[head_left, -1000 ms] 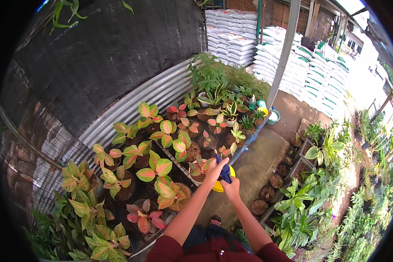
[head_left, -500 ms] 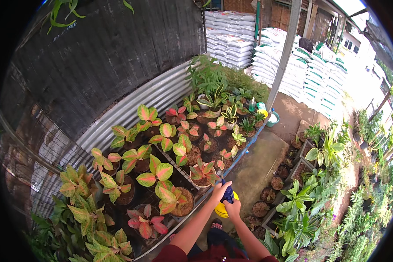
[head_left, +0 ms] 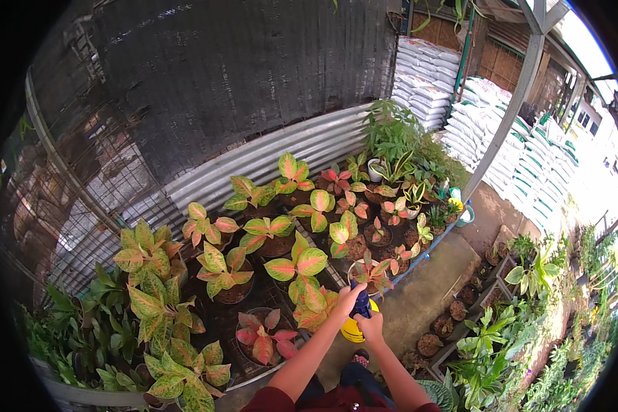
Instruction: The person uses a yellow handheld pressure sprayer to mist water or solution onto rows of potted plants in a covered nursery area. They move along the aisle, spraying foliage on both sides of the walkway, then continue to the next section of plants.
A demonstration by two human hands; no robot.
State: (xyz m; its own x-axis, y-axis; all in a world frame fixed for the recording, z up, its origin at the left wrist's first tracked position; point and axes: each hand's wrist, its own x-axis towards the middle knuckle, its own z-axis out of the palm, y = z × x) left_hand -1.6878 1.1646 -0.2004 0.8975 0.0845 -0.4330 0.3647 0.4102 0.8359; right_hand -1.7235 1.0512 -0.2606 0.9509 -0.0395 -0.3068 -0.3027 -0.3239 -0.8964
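Observation:
Both my hands are closed on a pump sprayer with a yellow tank (head_left: 352,332) and a dark blue top. My left hand (head_left: 350,300) wraps around the blue upper part, and my right hand (head_left: 372,325) grips just below and to the right of it. Right beyond the sprayer stands a white-rimmed pot with a reddish-leaved plant (head_left: 371,272). To the left, a potted plant with pink-and-green leaves (head_left: 299,265) and a pink-red plant (head_left: 265,338) stand among several similar pots. Whether spray leaves the nozzle cannot be seen.
A blue-edged rack (head_left: 426,255) borders the pots beside a concrete path (head_left: 439,275). Small pots (head_left: 429,345) and leafy plants (head_left: 487,343) line the right. Corrugated metal (head_left: 268,151) and dark sheeting (head_left: 254,69) stand behind. A metal post (head_left: 507,117) rises before stacked white sacks (head_left: 529,165).
My view has turned left, so the plants and sacks sit farther right and the wire mesh at left shows more. Both hands keep hold of the sprayer.

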